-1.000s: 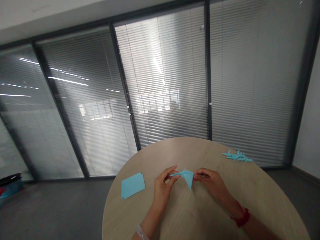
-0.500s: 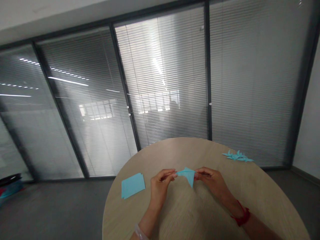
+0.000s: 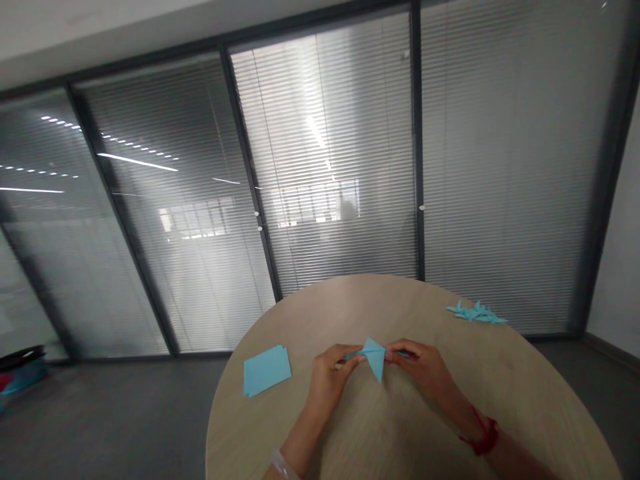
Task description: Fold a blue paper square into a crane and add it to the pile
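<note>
A small folded piece of light blue paper is held just above the round wooden table, its point hanging down. My left hand pinches its left tip with thumb and fingers closed. My right hand pinches its right tip the same way; a red cord circles that wrist. The paper stretches between the two hands.
A stack of flat light blue paper sheets lies on the table to the left of my hands. Several finished blue folded paper figures lie near the far right edge. Glass partitions with closed blinds stand behind the table.
My left hand has shifted slightly right and down, closing back on the paper's left tip. The folded paper sits a little lower. My right hand has hardly moved.
</note>
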{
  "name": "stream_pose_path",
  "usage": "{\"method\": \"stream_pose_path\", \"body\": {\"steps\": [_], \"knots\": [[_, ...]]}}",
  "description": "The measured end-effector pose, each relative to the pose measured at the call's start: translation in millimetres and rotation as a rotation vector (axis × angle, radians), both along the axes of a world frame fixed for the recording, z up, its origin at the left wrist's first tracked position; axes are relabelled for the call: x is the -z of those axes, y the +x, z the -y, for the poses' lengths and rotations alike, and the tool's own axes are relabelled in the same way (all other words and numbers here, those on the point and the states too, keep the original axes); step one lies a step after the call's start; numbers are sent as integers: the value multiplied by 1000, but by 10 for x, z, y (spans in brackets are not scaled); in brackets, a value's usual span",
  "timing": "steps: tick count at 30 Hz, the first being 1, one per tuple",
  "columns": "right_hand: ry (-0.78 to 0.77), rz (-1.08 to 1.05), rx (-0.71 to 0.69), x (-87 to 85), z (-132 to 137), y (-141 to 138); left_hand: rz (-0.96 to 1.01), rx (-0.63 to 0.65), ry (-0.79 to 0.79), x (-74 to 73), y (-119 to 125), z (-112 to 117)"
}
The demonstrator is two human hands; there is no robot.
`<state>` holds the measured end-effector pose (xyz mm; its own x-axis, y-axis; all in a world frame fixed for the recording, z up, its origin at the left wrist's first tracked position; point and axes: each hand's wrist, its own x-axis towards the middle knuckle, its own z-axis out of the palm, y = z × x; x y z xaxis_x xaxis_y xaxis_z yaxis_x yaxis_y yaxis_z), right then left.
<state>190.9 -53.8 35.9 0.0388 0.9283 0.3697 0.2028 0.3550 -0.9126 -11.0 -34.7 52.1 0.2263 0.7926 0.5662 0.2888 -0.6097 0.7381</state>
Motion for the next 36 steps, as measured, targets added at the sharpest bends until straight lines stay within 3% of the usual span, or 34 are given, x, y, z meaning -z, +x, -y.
{"method": "stream_pose_path", "body": {"steps": [12,20,24,29,33,36], "knots": [[25,66,-35,-10,18,9,-130,31,107,-9,-30,53],[-10,48,-58,24,-30,19,-76,61,-89,-15,-17,29],[88,113,-39,70,-79,34,62,172,-259,46,-9,-51],[212,175,-156,98,-81,36,180,256,-381,87,26,-91],[156,110,-177,135,-93,5,260,306,-473,93,54,-100],[57,-69,-126,197,-131,-35,365,259,-499,105,47,-139]]}}
